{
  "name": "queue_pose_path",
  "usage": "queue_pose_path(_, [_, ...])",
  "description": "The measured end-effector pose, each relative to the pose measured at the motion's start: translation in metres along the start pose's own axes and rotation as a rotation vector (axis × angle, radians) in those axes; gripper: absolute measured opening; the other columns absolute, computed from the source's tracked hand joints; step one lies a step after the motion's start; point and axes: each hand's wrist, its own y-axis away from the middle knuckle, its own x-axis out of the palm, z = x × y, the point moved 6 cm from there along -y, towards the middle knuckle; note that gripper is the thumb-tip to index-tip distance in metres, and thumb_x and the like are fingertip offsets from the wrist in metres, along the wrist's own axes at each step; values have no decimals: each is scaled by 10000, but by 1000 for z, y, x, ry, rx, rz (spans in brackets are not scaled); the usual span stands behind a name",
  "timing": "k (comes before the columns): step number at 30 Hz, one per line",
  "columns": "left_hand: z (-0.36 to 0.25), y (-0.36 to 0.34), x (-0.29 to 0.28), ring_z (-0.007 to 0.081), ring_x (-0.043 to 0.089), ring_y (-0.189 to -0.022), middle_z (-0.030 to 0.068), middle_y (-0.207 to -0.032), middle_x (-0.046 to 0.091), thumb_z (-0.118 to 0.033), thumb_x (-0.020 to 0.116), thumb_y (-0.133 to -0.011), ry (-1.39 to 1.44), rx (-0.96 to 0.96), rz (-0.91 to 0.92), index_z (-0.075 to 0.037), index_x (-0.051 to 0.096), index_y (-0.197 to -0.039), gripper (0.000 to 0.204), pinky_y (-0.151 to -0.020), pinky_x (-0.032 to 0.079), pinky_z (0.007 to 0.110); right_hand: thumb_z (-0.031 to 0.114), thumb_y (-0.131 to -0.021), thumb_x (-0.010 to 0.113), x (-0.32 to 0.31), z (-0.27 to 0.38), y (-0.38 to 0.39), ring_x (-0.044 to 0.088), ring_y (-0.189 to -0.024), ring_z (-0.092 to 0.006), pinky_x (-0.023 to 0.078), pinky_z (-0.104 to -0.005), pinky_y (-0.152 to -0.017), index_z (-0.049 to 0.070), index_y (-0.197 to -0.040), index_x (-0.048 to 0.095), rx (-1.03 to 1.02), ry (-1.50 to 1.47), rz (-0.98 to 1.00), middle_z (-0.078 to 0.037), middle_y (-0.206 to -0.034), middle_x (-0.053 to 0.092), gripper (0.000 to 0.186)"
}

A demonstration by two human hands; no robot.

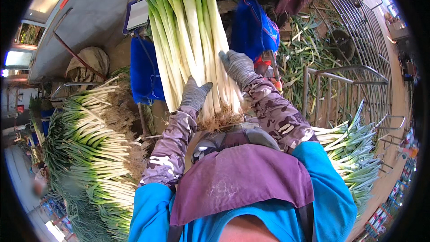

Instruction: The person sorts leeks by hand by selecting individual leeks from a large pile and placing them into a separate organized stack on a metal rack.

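A thick bundle of long green onions (190,31) lies lengthwise in front of me, with its pale stalks and brown roots (221,118) toward my lap. My left hand (195,94), in a grey glove, is on the white lower stalks, thumb and forefinger straddling some of them; its other fingers are mostly hidden. Higher up, my right hand (238,68), also gloved in grey, presses against the bundle's right side with its fingers bent round the edge stalks. Blue cloth (148,69) hangs to the left of the bundle, and a blue cloth-covered piece (253,27) stands to the right.
Long rows of green onions (98,152) are heaped at my left, and another pile (349,152) lies at my right. Metal rails (345,80) and loose leaves (304,40) are beyond my right arm. A white flat tray or scale (138,15) sits past the left blue cloth.
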Motion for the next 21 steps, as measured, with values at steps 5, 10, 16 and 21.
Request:
queue_pose_path(5, [12, 8, -2, 311, 625, -1108, 230, -1199, 640, -279, 789, -818, 62, 92, 18, 94, 502, -1300, 674, -974, 487, 352, 487, -1004, 406, 36, -26, 83, 702, -845, -357, 541, -485, -763, 102, -892, 735, -149, 243, 290, -188, -851, 716, 519])
queue_pose_path(10, [11, -1, 14, 269, 647, -997, 176, -1092, 675, -195, 838, -760, 210, 181, 60, 46, 543, -1258, 627, -895, 516, 359, 493, -960, 504, 33, -31, 81, 702, -776, -353, 537, -487, -716, 91, -917, 716, -136, 87, 195, -171, -775, 705, 457])
queue_pose_path(16, [35, -7, 27, 194, 647, -949, 96, -1048, 691, -122, 799, -811, 665, 113, 234, 9, 582, -1238, 497, -837, 524, 310, 475, -912, 599, 17, -12, 72, 694, -733, -348, 534, -469, -687, 79, -929, 695, -183, 99, 177, -159, -749, 696, 408])
queue_pose_path(21, [47, -7, 27, 185, 646, -911, 107, -1029, 695, -124, 779, -824, 641, 155, 96, 15, 594, -1208, 449, -832, 520, 311, 522, -914, 574, 27, 13, 71, 698, -866, -350, 532, -455, -800, 70, -1025, 699, -153, -30, 262, -194, -846, 709, 482])
